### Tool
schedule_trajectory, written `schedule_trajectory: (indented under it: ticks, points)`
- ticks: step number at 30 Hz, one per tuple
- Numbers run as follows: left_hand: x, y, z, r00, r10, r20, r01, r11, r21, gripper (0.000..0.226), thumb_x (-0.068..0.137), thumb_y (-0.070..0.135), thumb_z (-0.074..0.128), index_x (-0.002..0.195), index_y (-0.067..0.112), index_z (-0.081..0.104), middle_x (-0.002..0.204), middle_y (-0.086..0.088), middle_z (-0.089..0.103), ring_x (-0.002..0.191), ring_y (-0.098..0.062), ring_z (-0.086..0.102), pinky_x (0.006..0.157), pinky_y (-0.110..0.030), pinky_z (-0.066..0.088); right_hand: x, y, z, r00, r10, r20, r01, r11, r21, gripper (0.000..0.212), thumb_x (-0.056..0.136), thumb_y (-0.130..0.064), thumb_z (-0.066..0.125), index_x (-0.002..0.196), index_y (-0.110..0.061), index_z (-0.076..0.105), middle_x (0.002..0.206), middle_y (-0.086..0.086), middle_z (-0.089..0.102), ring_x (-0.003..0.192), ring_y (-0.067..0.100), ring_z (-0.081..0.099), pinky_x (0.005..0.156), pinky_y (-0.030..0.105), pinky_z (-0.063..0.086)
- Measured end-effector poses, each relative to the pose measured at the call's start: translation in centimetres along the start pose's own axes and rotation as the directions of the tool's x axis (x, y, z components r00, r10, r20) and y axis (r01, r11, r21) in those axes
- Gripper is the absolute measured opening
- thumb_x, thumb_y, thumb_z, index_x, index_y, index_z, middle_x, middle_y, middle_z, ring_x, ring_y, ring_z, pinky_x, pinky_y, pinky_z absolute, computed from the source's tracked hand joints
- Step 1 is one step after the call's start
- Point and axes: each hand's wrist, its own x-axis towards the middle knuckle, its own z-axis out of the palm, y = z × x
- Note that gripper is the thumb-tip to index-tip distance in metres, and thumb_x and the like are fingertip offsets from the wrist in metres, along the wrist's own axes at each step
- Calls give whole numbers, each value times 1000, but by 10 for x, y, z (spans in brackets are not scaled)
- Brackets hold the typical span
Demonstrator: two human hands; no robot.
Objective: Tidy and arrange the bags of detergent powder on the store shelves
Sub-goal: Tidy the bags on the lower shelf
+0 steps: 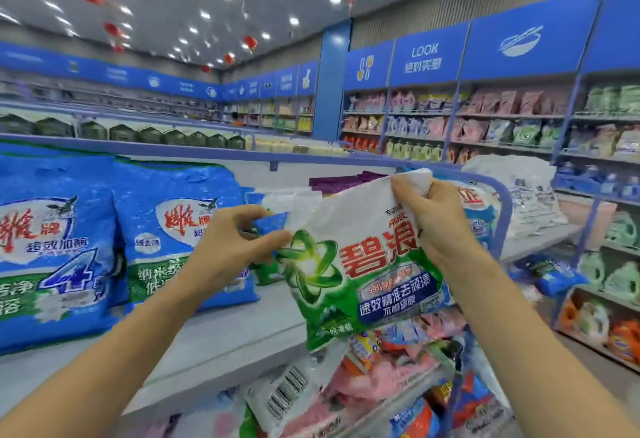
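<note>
Two hands (239, 243) (436, 216) hold one green-white bag (363, 264) beside two blue bags (52, 247).

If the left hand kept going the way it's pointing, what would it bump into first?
The green-and-white detergent bag. The left hand points right, toward that bag's edge, and its thumb seems to pinch it there. A small blue packet sits close behind, though depth is unclear.

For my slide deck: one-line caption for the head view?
A left hand and right hand hold a green-and-white detergent bag at the shelf, beside two blue bags.
</note>
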Motion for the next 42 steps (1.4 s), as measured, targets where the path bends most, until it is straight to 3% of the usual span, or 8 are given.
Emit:
schedule_trajectory:
  ticks: [6, 14, 16, 19, 21, 26, 37, 42]
  points:
    - [59, -1, 26, 970, 44, -238, -49, 999, -15, 13, 79, 10, 72, 75, 14, 61, 51, 13, 62, 47, 4, 53, 47, -8, 38, 77, 52, -21, 995, 8, 101, -21, 991, 132, 6, 88, -18, 60, 85, -14, 63, 69, -2, 72, 66, 13, 69, 60, 31, 58]
    - [84, -41, 43, 959, 5, -284, 40, 988, 151, 15, 87, 11, 65, 74, 16, 58, 65, -2, 59, 52, 2, 56, 49, -12, 43, 135, 123, -8, 950, 132, 282, -150, 988, 41, 12, 88, -9, 61, 99, -7, 62, 91, 6, 68, 87, 25, 64, 65, 28, 57]
    - [85, -52, 46, 956, -28, -291, 78, 984, 161, 14, 87, 12, 65, 76, 17, 59, 66, -2, 60, 57, -3, 58, 52, -16, 47, 146, 130, -4, 950, 2, 311, 62, 978, -198, 36, 83, -15, 69, 117, -14, 56, 110, -1, 62, 102, 18, 57, 77, 21, 51]
    - [91, -57, 47, 955, -57, -292, 95, 989, 117, 12, 88, 12, 64, 78, 19, 62, 70, -2, 65, 64, -9, 63, 60, -23, 53, 150, 121, 17, 772, -351, 530, 626, 561, -542, 62, 77, -53, 62, 131, -25, 49, 131, -6, 51, 122, 15, 42, 103, 33, 27]
    - [93, -56, 48, 960, -48, -275, 86, 988, 126, 10, 87, 12, 65, 80, 19, 64, 74, -6, 68, 66, -11, 66, 63, -28, 55, 145, 114, 41, 672, -312, 672, 725, 460, -513, 62, 78, -65, 51, 127, -27, 54, 125, -7, 58, 118, 15, 47, 102, 35, 28]
    - [84, -59, 38, 958, -113, -263, 155, 978, 141, 13, 89, 20, 61, 102, 17, 60, 67, 5, 58, 52, 0, 54, 53, -13, 45, 148, 117, 69, 674, -267, 689, 628, 698, -344, 20, 84, -43, 65, 72, -31, 56, 65, -18, 53, 68, 4, 52, 63, 29, 40]
    - [38, -87, 40, 943, -333, -21, 281, 759, 587, 67, 58, 61, 69, 113, 24, 61, 102, 2, 65, 82, -19, 66, 78, -36, 55, 179, 110, 57, 656, -392, 645, 540, 841, -38, 14, 82, -26, 70, 79, -15, 63, 77, 1, 71, 73, 24, 68, 66, 52, 53]
    - [28, -88, 56, 957, -288, -38, 268, 826, 496, 38, 81, 11, 72, 115, 10, 56, 84, 0, 69, 73, -19, 71, 72, -36, 57, 184, 120, 54, 679, -408, 610, 541, 840, -41, 12, 81, -29, 71, 78, -22, 62, 78, -3, 70, 74, 20, 68, 66, 53, 53]
